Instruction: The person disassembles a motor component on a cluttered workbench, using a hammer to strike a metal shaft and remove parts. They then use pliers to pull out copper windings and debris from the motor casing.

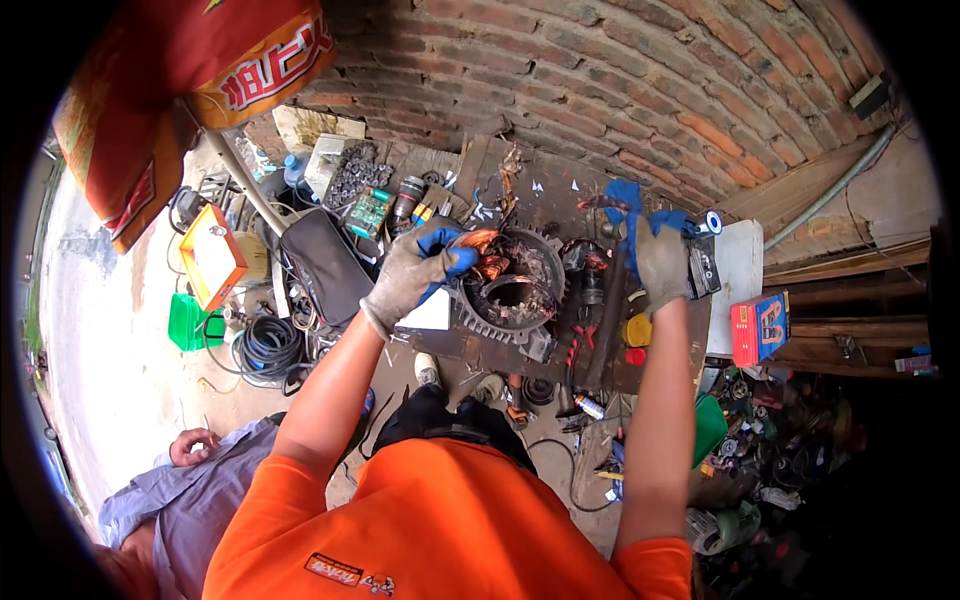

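My left hand (415,268), in a grey glove with blue fingers, closes on a bundle of copper winding (487,252) at the upper left rim of a finned motor stator (478,318). The round metal housing lies on the dark workbench with its bore facing up. Ragged coil ends line its inside. My right hand (662,262), gloved alike, is held to the right of the stator above the bench. Its blue fingers are blurred, and a thin reddish-brown piece (600,202) shows beside them; I cannot tell whether they grip it.
Red-handled pliers (582,335), a dark bar (606,335) and a yellow round lid (638,329) lie right of the stator. A black bag (325,262) and a coiled cable (268,348) are left. A brick wall (600,80) rises behind. Another person (195,500) is at lower left.
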The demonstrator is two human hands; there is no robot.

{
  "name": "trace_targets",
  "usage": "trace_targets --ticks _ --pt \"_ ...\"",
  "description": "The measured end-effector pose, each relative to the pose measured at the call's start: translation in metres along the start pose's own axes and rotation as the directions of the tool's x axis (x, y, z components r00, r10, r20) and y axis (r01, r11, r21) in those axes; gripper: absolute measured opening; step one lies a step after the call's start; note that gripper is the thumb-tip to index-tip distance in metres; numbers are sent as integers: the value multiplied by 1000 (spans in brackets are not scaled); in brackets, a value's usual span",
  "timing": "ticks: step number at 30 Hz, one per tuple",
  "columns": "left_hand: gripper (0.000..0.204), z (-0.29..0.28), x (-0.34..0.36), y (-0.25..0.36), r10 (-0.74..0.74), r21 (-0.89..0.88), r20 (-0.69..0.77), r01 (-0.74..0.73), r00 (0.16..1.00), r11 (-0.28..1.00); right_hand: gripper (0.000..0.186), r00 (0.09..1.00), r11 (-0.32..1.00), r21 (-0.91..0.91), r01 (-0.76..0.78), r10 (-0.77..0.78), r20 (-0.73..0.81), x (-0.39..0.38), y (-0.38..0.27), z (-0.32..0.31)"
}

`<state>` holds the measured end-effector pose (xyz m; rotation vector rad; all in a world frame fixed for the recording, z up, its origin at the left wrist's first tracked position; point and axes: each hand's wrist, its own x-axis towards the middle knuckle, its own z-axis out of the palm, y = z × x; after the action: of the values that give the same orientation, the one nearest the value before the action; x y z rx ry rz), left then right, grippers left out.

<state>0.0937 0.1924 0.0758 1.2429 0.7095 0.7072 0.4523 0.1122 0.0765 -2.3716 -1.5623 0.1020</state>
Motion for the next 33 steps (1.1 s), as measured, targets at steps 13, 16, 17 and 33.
trace_targets --ticks 13,16,17,33 --pt "71 2 -22 23 193 708 29 -156 981 688 56 915 940 -158 -302 332 228 -27 -42 0" --pt "73 12 -43 22 175 788 -66 -56 982 613 46 957 759 588 -281 173 235 -42 -61 -39" --pt "72 22 -51 26 110 722 -117 9 987 692 43 960 700 669 -248 82 269 -52 -76 -51" --pt "47 14 -82 -16 -273 -233 -1 266 962 935 39 923 884 397 245 -338 183 -148 -160 -18"
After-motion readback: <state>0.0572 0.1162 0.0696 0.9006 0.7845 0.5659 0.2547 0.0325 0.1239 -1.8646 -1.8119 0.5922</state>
